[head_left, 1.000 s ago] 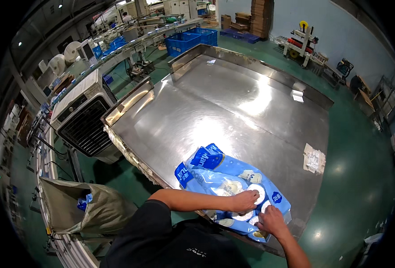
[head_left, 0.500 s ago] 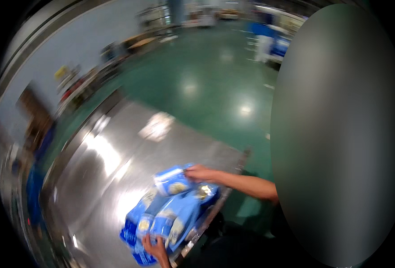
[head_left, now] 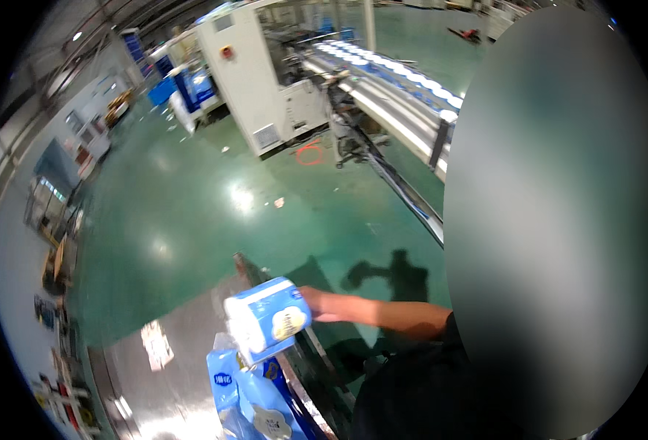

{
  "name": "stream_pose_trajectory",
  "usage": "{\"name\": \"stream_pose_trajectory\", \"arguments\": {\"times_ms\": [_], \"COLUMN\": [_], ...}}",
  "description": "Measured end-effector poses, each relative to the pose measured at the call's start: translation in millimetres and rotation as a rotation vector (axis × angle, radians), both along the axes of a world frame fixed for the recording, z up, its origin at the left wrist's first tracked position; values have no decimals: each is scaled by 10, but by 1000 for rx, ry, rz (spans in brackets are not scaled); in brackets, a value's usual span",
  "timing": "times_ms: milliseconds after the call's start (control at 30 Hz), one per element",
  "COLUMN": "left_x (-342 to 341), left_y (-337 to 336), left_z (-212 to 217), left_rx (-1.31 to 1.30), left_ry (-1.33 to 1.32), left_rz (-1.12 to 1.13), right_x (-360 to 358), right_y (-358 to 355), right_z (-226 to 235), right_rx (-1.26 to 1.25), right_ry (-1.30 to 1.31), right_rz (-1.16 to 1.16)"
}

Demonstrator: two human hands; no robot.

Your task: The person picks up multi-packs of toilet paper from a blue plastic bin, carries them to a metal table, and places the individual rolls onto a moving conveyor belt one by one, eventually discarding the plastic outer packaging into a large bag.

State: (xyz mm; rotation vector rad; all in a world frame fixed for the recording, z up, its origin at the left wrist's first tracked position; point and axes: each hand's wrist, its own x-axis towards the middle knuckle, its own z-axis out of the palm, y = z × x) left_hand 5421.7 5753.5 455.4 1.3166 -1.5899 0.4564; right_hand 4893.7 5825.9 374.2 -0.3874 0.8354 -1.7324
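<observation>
My right hand (head_left: 318,304) comes in from the right and grips the right end of a blue-and-white plastic-wrapped pack of paper rolls (head_left: 281,317). Pale rounded roll ends show at the pack's left side. It is held tilted, above the near edge of a metal table (head_left: 199,317). My fingers are partly hidden behind the wrapper. Just below the pack, printed blue plastic bags (head_left: 254,400) lie crumpled on the tabletop; the lower frame edge cuts them off. My left hand is out of view.
A whitish paper piece (head_left: 156,345) rests on the table. Beyond the green floor (head_left: 192,242) stand a white machine cabinet (head_left: 247,81) and a conveyor (head_left: 390,103) carrying white items. A red-orange loop (head_left: 309,152) lies near the cabinet. A blurred oval hides the right side.
The view has swung right, bringing the machine and conveyor in. My right hand has lifted the pack off the blue bags. My left hand, earlier on the blue packs, has left the view.
</observation>
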Motion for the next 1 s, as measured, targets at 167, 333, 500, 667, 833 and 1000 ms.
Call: {"name": "stream_pose_trajectory", "arguments": {"times_ms": [167, 333, 500, 667, 833, 1000], "left_x": [-916, -3147, -5268, -6254, -6752, -7092], "left_y": [-487, -262, 1711, 3976, 5770, 6911], "left_z": [58, -392, -403, -118, -85, -405], "left_rx": [180, 174, 977, 1279, 1565, 1278], "left_ry": [150, 85, -56, -212, -642, -901], "left_rz": [-509, -1149, -1622, -2171, -2367, -2488], "right_x": [-541, -638, 11, 755, 1211, 1068], "right_y": [1901, 4021, 5782, 7097, 7933, 8432], "right_z": [-6, -241, -253, -294, -287, -206], "right_rx": [257, 466, 497, 585, 673, 1059], "right_ry": [103, 360, 156, 93, -3, -44], "right_rz": [-432, -936, -1489, -1985, -2263, -2125]}}
